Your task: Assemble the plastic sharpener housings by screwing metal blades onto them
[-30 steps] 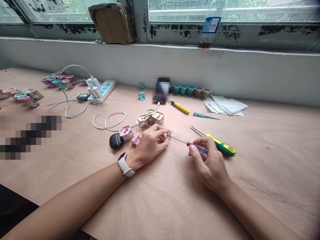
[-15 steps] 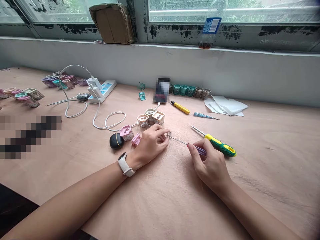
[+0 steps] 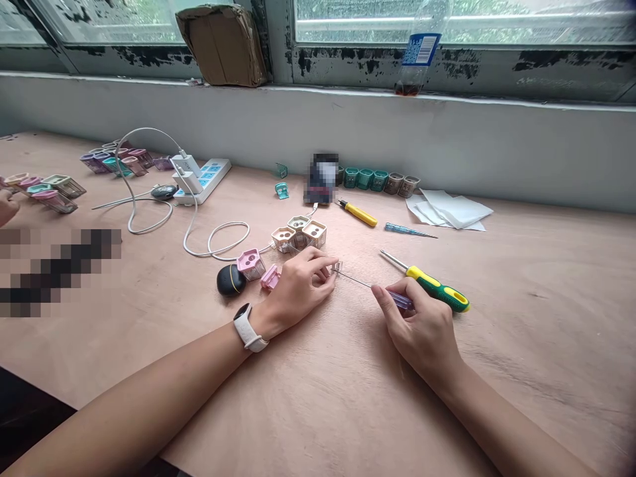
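Near the middle of the table, my left hand [image 3: 305, 281] pinches a small clear plastic piece [image 3: 336, 267] between its fingers. My right hand [image 3: 420, 324] grips the purple handle of a thin screwdriver [image 3: 400, 300], whose metal tip reaches the clear piece. Beyond my left hand stand several cream sharpeners [image 3: 315, 233] in a cluster. A pink sharpener [image 3: 251, 264] and a loose pink part [image 3: 271, 277] lie to the left of that hand. Just past my right hand is a green and yellow screwdriver [image 3: 440, 290].
A black case [image 3: 231, 280], a white cable [image 3: 230, 224] and a power strip [image 3: 211, 179] lie left. Behind are a yellow cutter [image 3: 358, 213], a blue screwdriver [image 3: 407, 230], papers [image 3: 454, 209] and green sharpeners [image 3: 366, 179]. Another person's hand [image 3: 7, 207] shows at the left edge.
Another person's hand has appeared at the left edge by the coloured sharpeners. My left hand keeps its hold, and my right hand has shifted very slightly with the purple screwdriver.
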Tool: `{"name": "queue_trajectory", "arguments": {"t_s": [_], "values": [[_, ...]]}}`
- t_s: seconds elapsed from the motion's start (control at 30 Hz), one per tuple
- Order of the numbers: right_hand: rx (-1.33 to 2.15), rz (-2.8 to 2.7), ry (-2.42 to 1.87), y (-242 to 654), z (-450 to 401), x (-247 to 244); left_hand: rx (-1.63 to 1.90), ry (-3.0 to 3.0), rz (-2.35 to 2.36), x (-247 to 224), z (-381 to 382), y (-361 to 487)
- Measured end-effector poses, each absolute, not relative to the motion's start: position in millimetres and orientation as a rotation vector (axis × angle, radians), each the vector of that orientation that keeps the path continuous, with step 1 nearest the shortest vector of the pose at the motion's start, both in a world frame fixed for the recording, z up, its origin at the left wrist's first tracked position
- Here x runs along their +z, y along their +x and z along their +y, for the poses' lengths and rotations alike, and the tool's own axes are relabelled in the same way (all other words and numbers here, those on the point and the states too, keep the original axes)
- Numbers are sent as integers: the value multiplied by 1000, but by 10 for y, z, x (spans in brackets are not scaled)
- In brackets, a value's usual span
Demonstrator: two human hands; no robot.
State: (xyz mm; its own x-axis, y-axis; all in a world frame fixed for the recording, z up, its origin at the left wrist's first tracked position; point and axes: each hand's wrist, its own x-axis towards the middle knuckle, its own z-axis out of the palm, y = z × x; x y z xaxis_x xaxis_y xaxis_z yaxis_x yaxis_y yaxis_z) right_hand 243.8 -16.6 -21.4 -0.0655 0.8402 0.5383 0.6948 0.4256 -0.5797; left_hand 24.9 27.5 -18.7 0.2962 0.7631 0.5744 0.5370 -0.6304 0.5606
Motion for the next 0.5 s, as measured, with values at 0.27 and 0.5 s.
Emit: {"name": "queue_trajectory", "arguments": {"t_s": [0.27,0.5], "values": [[347,-1866,-1329,2431,-160,-212,1253,2261,1217,-197,283,245],[279,-1850,-1356,2422,-165,-177,1240,2290,1192,-193,275,248]]}}
